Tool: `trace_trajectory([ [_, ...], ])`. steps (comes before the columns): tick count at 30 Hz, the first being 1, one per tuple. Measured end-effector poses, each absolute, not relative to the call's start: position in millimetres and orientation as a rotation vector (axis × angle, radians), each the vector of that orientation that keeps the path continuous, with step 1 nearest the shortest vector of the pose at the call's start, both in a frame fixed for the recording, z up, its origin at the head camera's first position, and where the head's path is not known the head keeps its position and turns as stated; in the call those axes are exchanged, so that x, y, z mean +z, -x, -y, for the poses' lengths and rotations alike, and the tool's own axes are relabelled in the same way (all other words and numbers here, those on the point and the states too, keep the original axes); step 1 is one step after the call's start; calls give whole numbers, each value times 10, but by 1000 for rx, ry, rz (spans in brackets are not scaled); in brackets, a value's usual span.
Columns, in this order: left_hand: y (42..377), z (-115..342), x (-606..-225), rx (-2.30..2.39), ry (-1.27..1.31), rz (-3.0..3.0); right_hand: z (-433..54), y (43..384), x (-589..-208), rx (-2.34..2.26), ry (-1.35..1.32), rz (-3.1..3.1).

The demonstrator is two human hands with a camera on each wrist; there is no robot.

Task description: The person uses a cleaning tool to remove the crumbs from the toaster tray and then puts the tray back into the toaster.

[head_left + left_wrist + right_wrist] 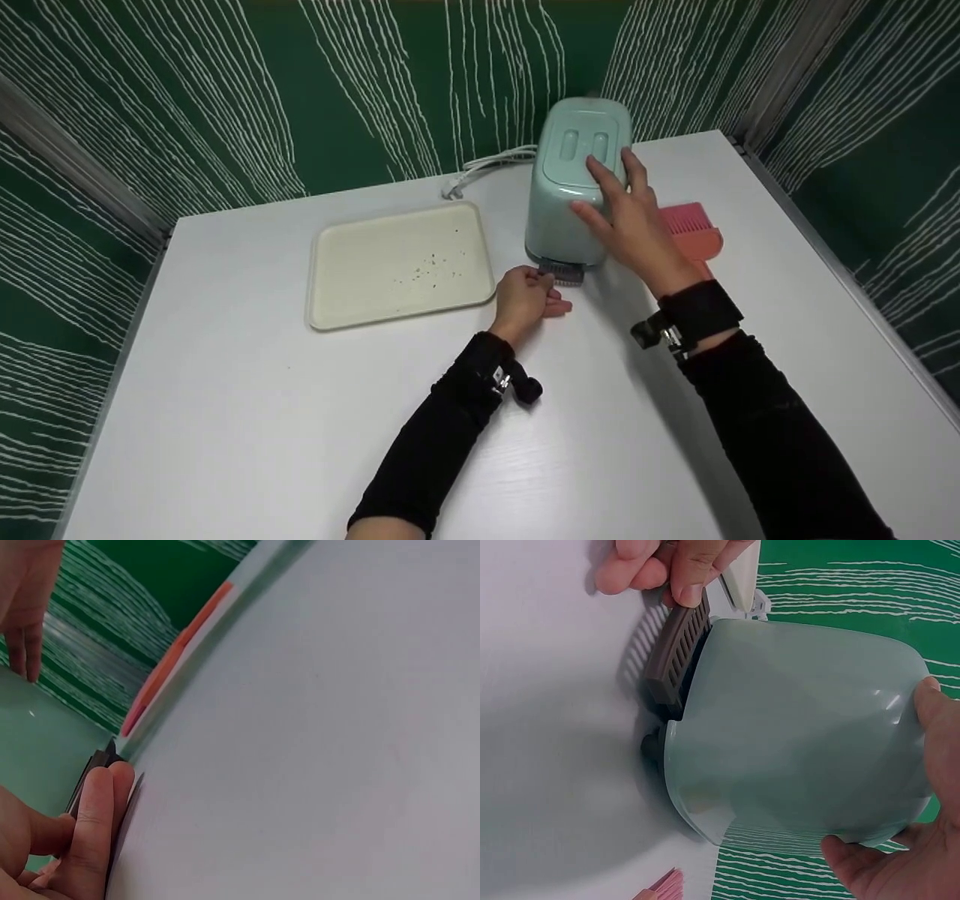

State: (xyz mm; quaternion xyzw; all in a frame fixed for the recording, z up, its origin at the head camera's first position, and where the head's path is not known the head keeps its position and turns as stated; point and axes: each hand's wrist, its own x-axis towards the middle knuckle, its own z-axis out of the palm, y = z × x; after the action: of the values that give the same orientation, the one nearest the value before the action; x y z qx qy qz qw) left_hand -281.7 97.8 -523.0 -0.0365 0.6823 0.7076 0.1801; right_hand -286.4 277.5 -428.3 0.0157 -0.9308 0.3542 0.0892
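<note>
A mint-green toaster (564,225) stands upright near the back of the white table, with a lid on its top. At the foot of its near end, a dark slotted tray (676,656) sticks out of the base. My left hand (523,298) pinches that tray's edge between thumb and fingers. In the left wrist view the pinching fingers (96,810) are low over the table. My right hand (643,232) rests on the toaster's upper end, fingers spread and fairly straight. The right wrist view has its thumb (930,701) against the top corner.
Left of the toaster lies a cream serving tray (360,277) with dark crumbs scattered on it. A white cord with its plug (453,187) runs behind the toaster. An orange brush with pink bristles (686,217) lies to the right, partly behind my right hand. Green walls border the table.
</note>
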Motion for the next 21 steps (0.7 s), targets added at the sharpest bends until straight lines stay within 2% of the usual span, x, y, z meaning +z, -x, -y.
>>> trace_trajectory([
  [21,2877,-1016,-5200,1978,140,-1928,-2776,2864,-4294,1025,-59,2773],
])
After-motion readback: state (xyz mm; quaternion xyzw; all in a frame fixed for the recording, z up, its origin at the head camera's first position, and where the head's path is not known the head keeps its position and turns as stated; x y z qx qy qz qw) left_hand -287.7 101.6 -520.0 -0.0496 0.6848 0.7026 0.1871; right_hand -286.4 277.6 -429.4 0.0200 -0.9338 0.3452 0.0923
